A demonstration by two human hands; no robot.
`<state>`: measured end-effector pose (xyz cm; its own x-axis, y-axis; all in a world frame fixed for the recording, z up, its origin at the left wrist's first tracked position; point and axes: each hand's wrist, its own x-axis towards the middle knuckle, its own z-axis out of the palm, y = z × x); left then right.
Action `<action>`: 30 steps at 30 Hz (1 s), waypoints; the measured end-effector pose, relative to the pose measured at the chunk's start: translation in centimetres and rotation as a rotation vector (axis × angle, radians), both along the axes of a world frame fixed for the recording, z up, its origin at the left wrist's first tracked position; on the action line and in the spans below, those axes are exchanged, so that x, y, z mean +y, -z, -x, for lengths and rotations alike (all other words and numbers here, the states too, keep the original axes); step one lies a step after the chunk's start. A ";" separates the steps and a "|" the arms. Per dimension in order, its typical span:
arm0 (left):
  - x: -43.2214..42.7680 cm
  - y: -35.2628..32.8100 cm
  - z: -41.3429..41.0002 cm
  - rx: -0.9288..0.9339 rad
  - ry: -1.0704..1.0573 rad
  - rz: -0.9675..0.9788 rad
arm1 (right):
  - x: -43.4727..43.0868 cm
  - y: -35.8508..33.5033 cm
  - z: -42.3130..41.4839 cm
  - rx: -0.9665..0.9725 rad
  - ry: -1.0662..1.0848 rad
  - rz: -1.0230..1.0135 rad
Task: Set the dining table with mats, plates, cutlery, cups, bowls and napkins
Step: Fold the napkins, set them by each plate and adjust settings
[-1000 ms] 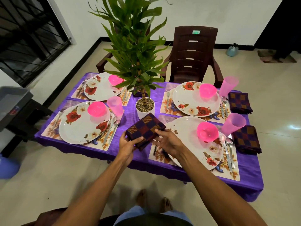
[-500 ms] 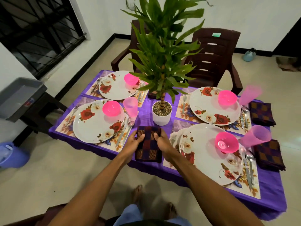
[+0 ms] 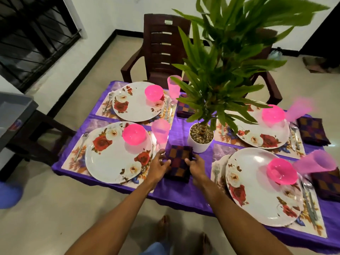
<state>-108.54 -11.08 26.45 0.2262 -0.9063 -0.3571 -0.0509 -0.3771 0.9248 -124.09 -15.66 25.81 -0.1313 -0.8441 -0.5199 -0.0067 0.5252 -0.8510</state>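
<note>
**Folded purple-and-orange checked cloth napkin (image 3: 179, 162) gripped at the table's near edge**

The napkin lies flat on the purple tablecloth (image 3: 184, 196), close to the near edge and about midway along it. It is just right of the round white plate with red roses (image 3: 114, 157) at the near-left corner. The left hand (image 3: 158, 165) is at the napkin's left side and the right hand (image 3: 197, 166) at its right side. The 2 hands are apart with the cloth between them, and the fingers of each curl onto its edge. Whether they lift it or press it down cannot be told.

Just behind the napkin, at the table's middle, stands a round white pot (image 3: 199, 142) topped with pebbles, holding a tall green plant. A translucent pink plastic cup (image 3: 160, 130) stands just beyond the left hand. A pink plastic bowl (image 3: 134, 134) sits on the near-left plate. A far-right checked napkin (image 3: 312, 131) and a near-right checked napkin (image 3: 325, 183) lie along the right edge.
</note>
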 end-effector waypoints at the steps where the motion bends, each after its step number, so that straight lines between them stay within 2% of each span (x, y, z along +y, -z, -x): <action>1: -0.2 0.1 -0.3 0.003 0.019 0.007 | -0.8 0.7 -0.2 0.008 0.014 0.004; 4: -0.7 1.0 -1.1 -0.082 0.083 0.026 | -2.1 1.8 -0.3 0.043 0.016 0.048; 12: -0.5 3.4 -1.3 -0.341 0.257 0.001 | 0.4 2.5 -0.8 0.507 -0.083 0.169; 21: -1.3 3.0 -1.1 -0.417 0.308 0.006 | 0.2 2.2 -1.7 0.691 -0.205 0.255; 30: -1.1 2.8 -0.6 -0.472 0.337 -0.011 | 0.9 2.8 -1.3 0.716 -0.350 0.290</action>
<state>-107.94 -12.22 23.68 0.0630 -0.9527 -0.2972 -0.5760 -0.2779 0.7687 -122.83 -14.79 23.06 -0.0522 -0.9845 -0.1676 -0.7167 0.1538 -0.6802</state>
